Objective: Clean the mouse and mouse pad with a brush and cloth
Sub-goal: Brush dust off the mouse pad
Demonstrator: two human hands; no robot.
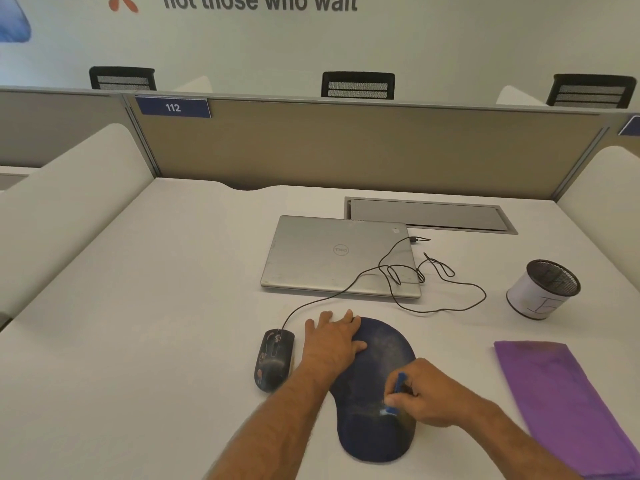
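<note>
Mouse pad (375,355), dark blue with a raised wrist rest at its near end, lies on the white tabletop (156,341) in front of the person, and both hands partly cover it. Dull grey smudges show on its surface. The right hand (427,396) has its grip clamped on a small blue brush (398,389), fingers and thumb curled round the handle; most of the handle is hidden in the fist, and the pale bristle end touches the pad near the wrist rest, though it is too small to make out clearly. The left hand (332,337) lies flat with its grip apart, fingers straight, pressing on the pad's far left edge with the fingertips reaching past it onto the tabletop.

Just left of the pad, not touching it, sits one dark mouse (273,358) with blurred markings on its shell. Its one black cable (398,282) runs up across a closed silver laptop (332,258) and loops in a tangle beside it. To the right lies one purple cloth (561,400), folded flat, its near end cut off by the picture's edge. Beyond it stands one mesh pen cup (543,289) wrapped in white paper. Three black chair backs (358,85) show above the partition (346,147), which bears a tag reading 112.
</note>
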